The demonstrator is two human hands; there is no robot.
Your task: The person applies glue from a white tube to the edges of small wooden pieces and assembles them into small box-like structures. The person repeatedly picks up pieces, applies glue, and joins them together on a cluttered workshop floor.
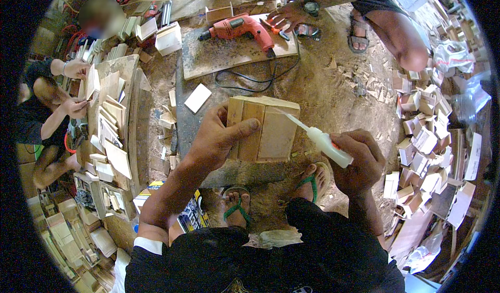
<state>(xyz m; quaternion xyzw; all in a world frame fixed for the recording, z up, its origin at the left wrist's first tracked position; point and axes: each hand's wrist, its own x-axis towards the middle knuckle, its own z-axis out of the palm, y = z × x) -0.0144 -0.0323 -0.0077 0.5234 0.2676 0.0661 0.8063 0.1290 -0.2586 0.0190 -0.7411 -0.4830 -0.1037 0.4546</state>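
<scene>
My left hand [219, 139] grips a small wooden box [273, 134] by its left side, thumb pressed on the face turned toward me. In my right hand [359, 160] is a white glue bottle [329, 146] with a long thin nozzle. The nozzle tip meets or nearly meets the box near its upper edge; I cannot tell which. Beyond the box, a red power drill [239, 30] lies on a wooden board [203, 64], its black cord looped beside it. A white rectangular piece [198, 98] lies left of the box.
A person's hand [286, 17] rests by orange-handled pliers [276, 30] at the far side. At left, another person's hands [77, 107] hold a thin piece above a bench [133, 137] of wooden slats. Many small wooden boxes [424, 142] are heaped at right. Wood scraps [377, 87] litter the ground.
</scene>
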